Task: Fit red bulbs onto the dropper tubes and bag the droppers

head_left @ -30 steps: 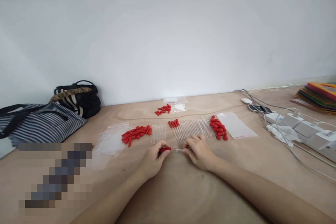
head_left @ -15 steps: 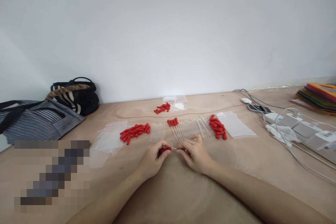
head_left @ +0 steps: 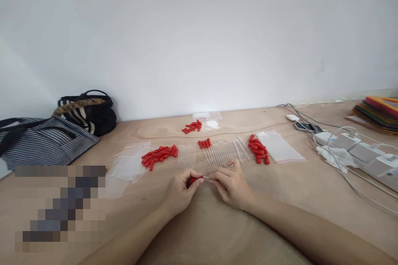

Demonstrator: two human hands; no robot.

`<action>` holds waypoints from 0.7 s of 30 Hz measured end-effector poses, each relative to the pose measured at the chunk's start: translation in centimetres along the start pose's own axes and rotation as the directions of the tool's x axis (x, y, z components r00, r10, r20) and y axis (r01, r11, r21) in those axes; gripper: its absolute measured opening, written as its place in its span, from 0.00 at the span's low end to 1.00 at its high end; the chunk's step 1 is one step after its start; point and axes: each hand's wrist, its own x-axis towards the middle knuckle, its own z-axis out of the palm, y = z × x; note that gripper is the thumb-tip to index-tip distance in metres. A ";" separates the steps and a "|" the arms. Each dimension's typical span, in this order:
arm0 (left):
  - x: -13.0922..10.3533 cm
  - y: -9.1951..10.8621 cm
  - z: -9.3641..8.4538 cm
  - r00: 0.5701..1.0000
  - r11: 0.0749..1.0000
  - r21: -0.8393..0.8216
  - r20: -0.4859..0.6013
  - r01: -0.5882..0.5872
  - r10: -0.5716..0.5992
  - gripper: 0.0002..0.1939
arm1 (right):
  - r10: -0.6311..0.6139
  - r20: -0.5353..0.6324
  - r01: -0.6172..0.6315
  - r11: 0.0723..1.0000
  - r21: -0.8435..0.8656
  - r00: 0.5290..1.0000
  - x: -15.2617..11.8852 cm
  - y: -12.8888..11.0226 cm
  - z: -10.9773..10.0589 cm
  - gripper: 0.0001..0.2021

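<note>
My left hand [head_left: 183,188] pinches a red rubber bulb [head_left: 195,179] near the front middle of the table. My right hand [head_left: 231,184] holds a thin clear glass tube [head_left: 206,178], whose end meets the bulb's opening. Behind my hands lies a row of clear tubes [head_left: 228,152], with several red-capped tubes [head_left: 204,144] at its left end. A smaller group of clear tubes [head_left: 186,156] is further left. Loose red bulbs lie in a left pile [head_left: 159,155] and a right pile [head_left: 258,149].
Plastic bags lie at left [head_left: 132,159] and right [head_left: 280,147]. Further back are more red bulbs [head_left: 192,126] and a small bag [head_left: 211,121]. Striped bag [head_left: 49,140] and black bag [head_left: 99,114] stand left; chargers [head_left: 363,153], cables and coloured frames [head_left: 376,114] are right.
The red bulb in my left hand shows a little more between the fingers. Both hands stay nearly in place, and the view has shifted slightly.
</note>
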 end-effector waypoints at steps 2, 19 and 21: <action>0.0 0.2 0.0 1.000 1.000 -0.011 0.017 0.002 -0.001 0.07 | -0.063 -0.005 0.063 0.997 -0.040 0.998 0.0 0.2 -0.1 0.12; -0.1 0.8 -0.1 0.994 0.999 0.025 0.107 -0.038 0.035 0.04 | -0.295 -0.015 0.295 0.955 -0.008 0.955 0.7 1.4 -0.2 0.11; 0.0 0.8 -0.3 0.993 0.999 0.031 0.114 -0.031 0.027 0.05 | -0.289 -0.006 0.289 0.957 0.021 0.957 0.7 1.8 -0.5 0.09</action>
